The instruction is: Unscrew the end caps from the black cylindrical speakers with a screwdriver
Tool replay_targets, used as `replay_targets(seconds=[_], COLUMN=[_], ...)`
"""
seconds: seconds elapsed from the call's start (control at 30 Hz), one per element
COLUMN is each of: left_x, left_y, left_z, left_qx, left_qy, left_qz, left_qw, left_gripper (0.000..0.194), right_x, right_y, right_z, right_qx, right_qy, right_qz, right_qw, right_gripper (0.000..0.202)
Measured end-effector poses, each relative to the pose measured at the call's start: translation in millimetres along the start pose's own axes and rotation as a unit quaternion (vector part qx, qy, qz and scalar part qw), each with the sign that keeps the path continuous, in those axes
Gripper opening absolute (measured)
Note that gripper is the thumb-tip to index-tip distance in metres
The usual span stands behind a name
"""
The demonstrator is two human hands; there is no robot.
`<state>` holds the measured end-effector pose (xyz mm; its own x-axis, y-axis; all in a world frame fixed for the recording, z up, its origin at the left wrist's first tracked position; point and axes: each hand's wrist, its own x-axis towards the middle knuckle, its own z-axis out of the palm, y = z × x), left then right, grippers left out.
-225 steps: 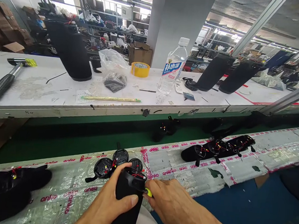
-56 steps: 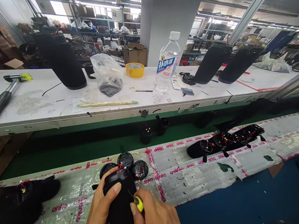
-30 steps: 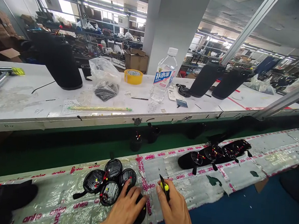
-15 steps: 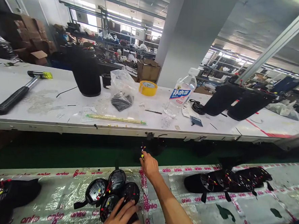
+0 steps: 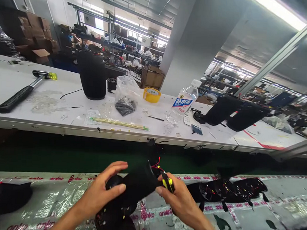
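Note:
A black cylinder [image 5: 140, 183] is tilted between my hands, with red and yellow wires [image 5: 157, 166] coming out of its open right end. My left hand [image 5: 107, 186] is at its left end, thumb and fingers wide apart; whether the palm bears on it is hard to see. My right hand [image 5: 176, 192] is closed around a black strap with a yellow piece [image 5: 168, 184] at the wired end. Below the cylinder, partly hidden, stand several black round units [image 5: 110, 218] with small wires.
A white bench [image 5: 50, 101] crosses in front, carrying a hammer [image 5: 19, 96], yellow tape [image 5: 152, 95], a bottle [image 5: 182, 103] and black cylinders [image 5: 92, 76]. More wired black units lie on the taped surface at right [image 5: 232, 191] and left [image 5: 10, 196].
A black cylinder is now lifted between my hands. My left hand has moved up and left from the round units; my right hand has moved right and down, to the cylinder's wired end.

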<state>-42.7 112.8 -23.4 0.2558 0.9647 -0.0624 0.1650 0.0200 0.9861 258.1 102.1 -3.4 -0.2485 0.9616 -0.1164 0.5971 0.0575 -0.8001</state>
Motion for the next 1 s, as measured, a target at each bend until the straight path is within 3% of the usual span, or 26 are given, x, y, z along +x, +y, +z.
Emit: replay_targets(seconds=[0.07, 0.13, 0.2, 0.23, 0.37, 0.57, 0.73, 0.87, 1.0], left_x=[8, 5, -6, -13, -41, -60, -69, -73, -74], left_y=[11, 17, 18, 18, 13, 3, 8, 15, 17], left_z=[2.7, 14.1, 29.5, 36.8, 50.0, 40.4, 38.0, 36.2, 35.6], left_qx=[-0.122, -0.235, -0.319, -0.351, -0.435, -0.436, -0.421, -0.334, -0.327], left_qy=[-0.072, -0.195, -0.288, -0.303, -0.223, -0.175, -0.123, -0.099, -0.103], left_qz=[-0.012, -0.06, -0.108, -0.121, -0.158, -0.222, -0.228, -0.216, -0.214], left_qw=[0.99, 0.95, 0.896, 0.878, 0.858, 0.854, 0.87, 0.912, 0.915], left_gripper=[0.064, 0.075, 0.081, 0.082, 0.076, 0.072, 0.075, 0.079, 0.08], right_x=[-20, -32, -39, -42, -53, -59, -73, -82, -80], right_y=[-12, -19, -23, -24, -32, -46, -47, -43, -43], right_z=[-5, 1, 13, 19, 36, 41, 56, 64, 61], right_qx=[0.155, 0.262, 0.293, 0.288, 0.215, 0.14, -0.01, -0.212, -0.353], right_qy=[-0.054, -0.103, -0.115, -0.105, -0.044, -0.036, 0.085, 0.081, 0.057], right_qz=[0.018, 0.028, 0.026, 0.028, 0.069, 0.066, 0.031, -0.107, -0.199], right_qw=[0.986, 0.959, 0.949, 0.951, 0.973, 0.987, 0.996, 0.968, 0.912], right_gripper=[0.031, 0.035, 0.037, 0.037, 0.042, 0.04, 0.034, 0.013, 0.014])
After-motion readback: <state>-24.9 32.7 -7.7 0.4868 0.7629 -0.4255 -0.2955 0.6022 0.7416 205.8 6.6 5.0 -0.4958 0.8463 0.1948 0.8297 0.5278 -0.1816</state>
